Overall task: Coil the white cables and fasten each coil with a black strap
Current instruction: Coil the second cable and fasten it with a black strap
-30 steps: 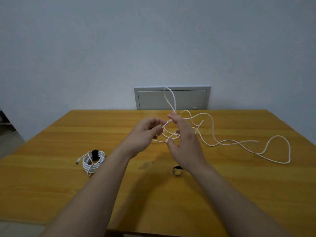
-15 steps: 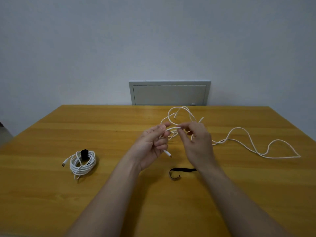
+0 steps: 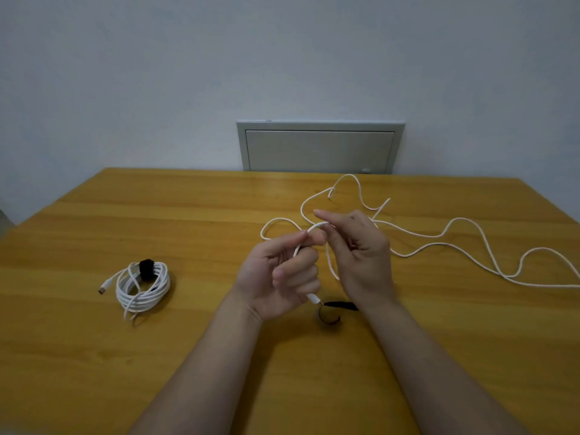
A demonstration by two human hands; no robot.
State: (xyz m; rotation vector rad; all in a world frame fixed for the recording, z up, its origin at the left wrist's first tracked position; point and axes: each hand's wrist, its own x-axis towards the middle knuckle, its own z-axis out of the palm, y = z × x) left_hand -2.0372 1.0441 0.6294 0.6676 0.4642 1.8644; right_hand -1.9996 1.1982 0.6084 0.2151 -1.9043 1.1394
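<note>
A pale grey wall (image 3: 188, 73) fills the far half of the scene, with a grey metal panel door (image 3: 320, 149) set low in it just behind the far edge of a broad yellow wooden table (image 3: 94, 356). On the table's right half a loose white cable (image 3: 470, 243) sprawls in open loops from the far centre out to the right edge. At near left lies a finished coil (image 3: 142, 285) of white cable, bound at its far side by a black strap (image 3: 146, 269), with a plug end sticking out to the left. Above the table's centre the left hand (image 3: 279, 277) is clenched around the loose cable near its end, the plug poking out below the fist. The right hand (image 3: 361, 249), just beside it, pinches the same cable between thumb and forefinger. A second, unused black strap (image 3: 334, 309) lies on the table directly beneath the hands, partly hidden by the right wrist.
</note>
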